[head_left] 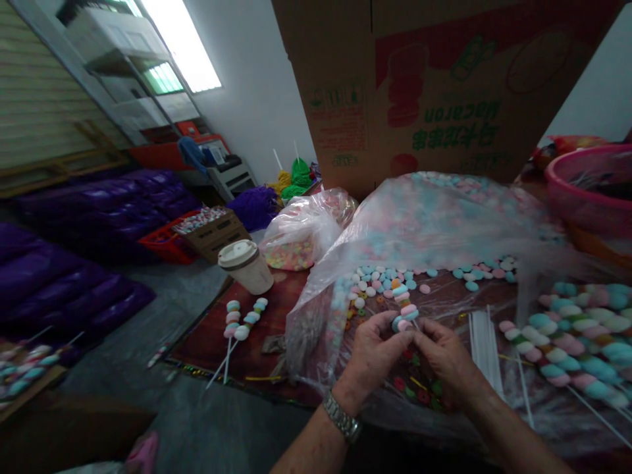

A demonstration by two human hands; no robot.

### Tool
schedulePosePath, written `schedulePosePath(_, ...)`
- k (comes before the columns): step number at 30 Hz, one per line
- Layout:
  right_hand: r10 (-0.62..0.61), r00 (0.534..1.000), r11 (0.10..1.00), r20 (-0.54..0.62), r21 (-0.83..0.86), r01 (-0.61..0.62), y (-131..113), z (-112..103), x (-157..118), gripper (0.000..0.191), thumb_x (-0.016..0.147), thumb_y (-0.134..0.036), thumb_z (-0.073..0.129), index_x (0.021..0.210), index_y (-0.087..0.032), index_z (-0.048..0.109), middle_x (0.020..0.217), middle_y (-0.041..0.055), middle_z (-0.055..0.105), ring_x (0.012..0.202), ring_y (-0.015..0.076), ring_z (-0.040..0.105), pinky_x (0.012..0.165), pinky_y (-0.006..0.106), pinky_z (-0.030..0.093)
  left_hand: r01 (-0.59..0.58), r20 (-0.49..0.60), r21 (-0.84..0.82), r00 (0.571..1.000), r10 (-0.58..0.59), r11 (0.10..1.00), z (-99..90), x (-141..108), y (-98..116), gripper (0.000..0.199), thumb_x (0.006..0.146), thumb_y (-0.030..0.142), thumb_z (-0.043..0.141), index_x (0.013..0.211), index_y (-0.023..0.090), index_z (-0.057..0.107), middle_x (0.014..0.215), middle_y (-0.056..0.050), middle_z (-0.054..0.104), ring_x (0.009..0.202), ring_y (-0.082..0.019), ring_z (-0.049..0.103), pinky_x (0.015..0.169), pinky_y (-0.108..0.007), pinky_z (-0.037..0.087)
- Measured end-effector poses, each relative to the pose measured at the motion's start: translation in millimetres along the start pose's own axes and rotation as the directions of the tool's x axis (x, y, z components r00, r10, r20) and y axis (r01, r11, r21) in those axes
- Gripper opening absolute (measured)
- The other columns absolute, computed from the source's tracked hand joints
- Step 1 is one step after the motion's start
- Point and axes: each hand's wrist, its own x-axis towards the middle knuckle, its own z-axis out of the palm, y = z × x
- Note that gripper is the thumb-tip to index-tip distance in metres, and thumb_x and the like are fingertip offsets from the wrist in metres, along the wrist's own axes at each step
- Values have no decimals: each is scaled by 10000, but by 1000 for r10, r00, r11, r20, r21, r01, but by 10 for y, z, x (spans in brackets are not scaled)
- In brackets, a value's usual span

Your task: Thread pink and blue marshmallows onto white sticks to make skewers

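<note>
My left hand (376,354) and right hand (441,352) both grip one marshmallow skewer (405,308), over plastic film (312,336) on the dark red desk (286,306). I count two crossed skewers (232,320) at left, one lidded cup (251,271) beyond them and one Macaron carton (375,118) behind; past the grey floor (192,421) stands a white wall (257,92).

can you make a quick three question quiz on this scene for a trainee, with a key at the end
1. True or false: the two crossed candy skewers lie nearer the camera than the lidded cup.
2. What are the left hand and right hand handling? A) the pink basin; B) a striped candy skewer; C) the lidded cup.
3. Which English word is printed, upside down in this view, on the cardboard box?

Key: 1. True; 2. B; 3. Macaron.
</note>
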Motion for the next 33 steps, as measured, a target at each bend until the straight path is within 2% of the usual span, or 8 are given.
schedulePosePath(4, 31, 999, 936, 17, -352, -23, -77, -182, -257, 333, 822, -480, 411, 685, -195, 516, 447, -75, 382, 348, 79, 341, 365, 191, 300, 62, -159, -48, 985, -69, 997, -81, 26, -90, 285, 704, 340, 629, 854, 98, 622, 747, -65, 649, 634, -134, 588, 587, -227, 476)
schedulePosePath(7, -63, 995, 740, 83, -665, 102, -44, -360, -484, 262, 846, -380, 370, 831, -214, 573, 622, -10, 567, 555, 140, 534, 518, 222, 397, 65, -261, 0, 963, -63, 998, -122, 45, -104, 250, 704, 330, 615, 809, 104, 616, 704, -52, 644, 598, -127, 587, 550, -211, 466)
schedulePosePath(10, -76, 994, 493, 82, -863, 109, 35, -438, -603, 253, 827, -262, 349, 900, -232, 590, 730, 31, 646, 660, 183, 589, 574, 249, 394, 28, -301, 122, 953, 10, 992, -119, 39, -67, 190, 718, 285, 588, 804, 119, 618, 698, -29, 643, 621, -120, 588, 563, -192, 461)
schedulePosePath(18, -28, 999, 161, 37, -986, 41, -23, -310, -598, 234, 815, -166, 380, 848, -266, 589, 668, 13, 661, 582, 177, 610, 459, 246, 273, -153, -200, 554, 930, 309, 819, -116, -53, -104, 204, 766, 250, 516, 913, 160, 625, 796, -23, 646, 704, -126, 582, 660, -202, 466)
schedulePosePath(22, 7, 1000, 18, -6, -1000, -6, -49, -219, -619, 219, 820, -151, 388, 864, -257, 576, 664, 15, 659, 572, 199, 623, 445, 268, 193, -218, -177, 621, 896, 406, 752, -111, -85, -156, 218, 746, 209, 529, 930, 140, 622, 861, -56, 651, 764, -145, 591, 739, -231, 469)
schedulePosePath(25, 8, 1000, 16, 2, -1000, 2, -37, -160, -612, 229, 827, -142, 366, 862, -243, 568, 642, 27, 652, 567, 202, 625, 441, 266, 179, -171, -238, 469, 920, 311, 866, -109, -95, -163, 183, 752, 237, 543, 895, 153, 619, 809, -37, 643, 722, -136, 587, 710, -234, 478)
schedulePosePath(28, 28, 1000, 62, -8, -998, -10, -20, -133, -604, 209, 829, -157, 374, 876, -238, 561, 653, 32, 653, 575, 204, 626, 439, 262, 191, -83, -278, 113, 954, 112, 990, -110, -82, -153, 181, 754, 290, 558, 871, 156, 591, 802, -25, 627, 716, -136, 584, 666, -238, 481)
schedulePosePath(33, 28, 999, 108, 25, -994, 22, 29, -107, -601, 199, 834, -137, 368, 863, -222, 546, 643, 28, 645, 585, 191, 628, 447, 255, 222, -12, -340, -450, 927, -159, 893, -51, 37, -123, 183, 731, 315, 580, 717, 167, 472, 609, 38, 536, 535, -83, 519, 549, -203, 437)
